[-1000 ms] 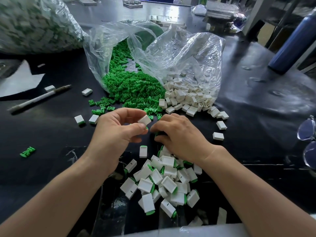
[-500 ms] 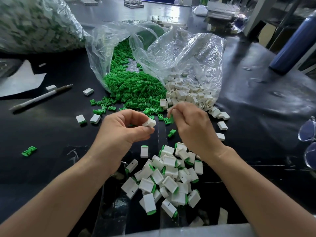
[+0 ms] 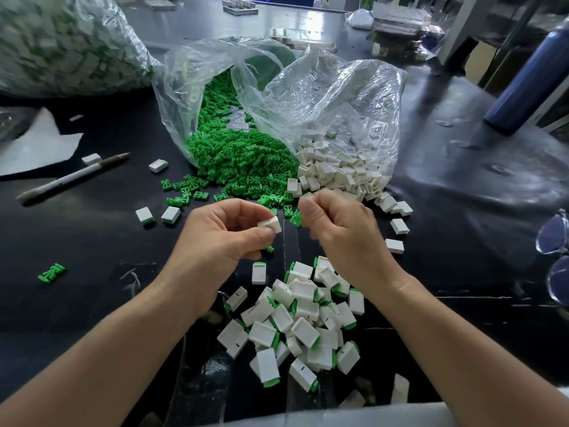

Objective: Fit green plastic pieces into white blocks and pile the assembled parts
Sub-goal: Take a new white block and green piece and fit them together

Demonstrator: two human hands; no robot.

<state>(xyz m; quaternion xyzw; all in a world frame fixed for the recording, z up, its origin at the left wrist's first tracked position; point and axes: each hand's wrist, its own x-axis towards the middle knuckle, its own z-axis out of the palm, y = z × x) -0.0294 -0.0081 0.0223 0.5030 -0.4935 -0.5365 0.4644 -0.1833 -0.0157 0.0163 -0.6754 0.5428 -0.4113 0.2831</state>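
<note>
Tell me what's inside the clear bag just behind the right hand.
White blocks, piled at the mouth of the bag and spilling onto the table. The crumpled plastic further back glares, so how deep the pile runs cannot be seen.

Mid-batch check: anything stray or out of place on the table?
Yes, but minor. One green piece lies alone at far left, well away from the green heap. Two assembled parts sit by themselves, apart from the assembled pile. Nothing looks damaged.
</note>
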